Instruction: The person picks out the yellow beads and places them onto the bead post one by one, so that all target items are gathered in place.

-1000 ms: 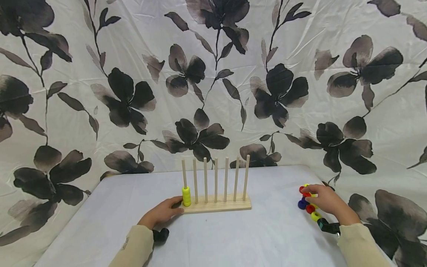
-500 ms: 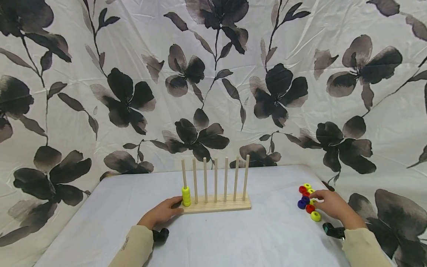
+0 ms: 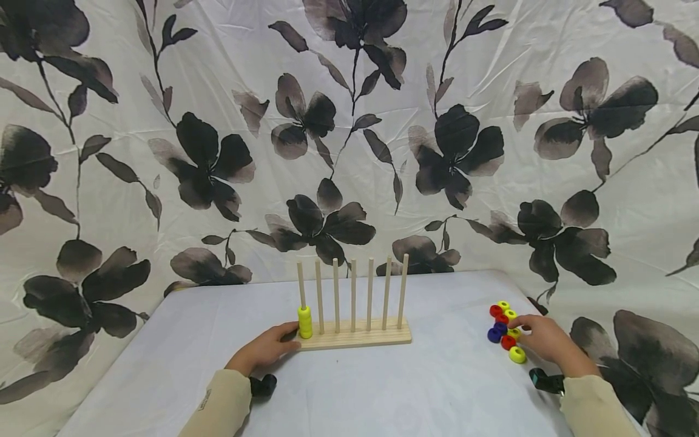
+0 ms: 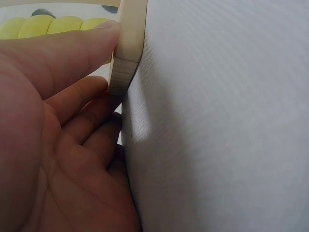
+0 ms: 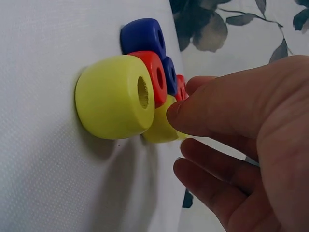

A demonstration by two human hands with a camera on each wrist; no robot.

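A wooden peg rack [image 3: 360, 341] with several upright pegs stands on the table. Its leftmost peg carries a stack of yellow beads [image 3: 304, 322]. My left hand [image 3: 267, 348] grips the left end of the rack's base [image 4: 130, 43], with the thumb lying along it and the fingers at its end. On the right, my right hand [image 3: 543, 341] hovers at a loose group of beads, its thumb beside a yellow bead [image 5: 161, 126]. Its fingers are bent loosely, and I see no bead pinched. Another yellow bead [image 3: 517, 355] lies nearest me.
Among the loose beads are red ones [image 3: 508, 342] and blue ones [image 3: 494, 335], close together on the white tablecloth [image 3: 426, 388]. Behind the table hangs a floral cloth [image 3: 349, 152].
My right hand has drawn back from over the far beads toward the middle yellow one, uncovering several beads. The left hand and the rack have stayed in place.
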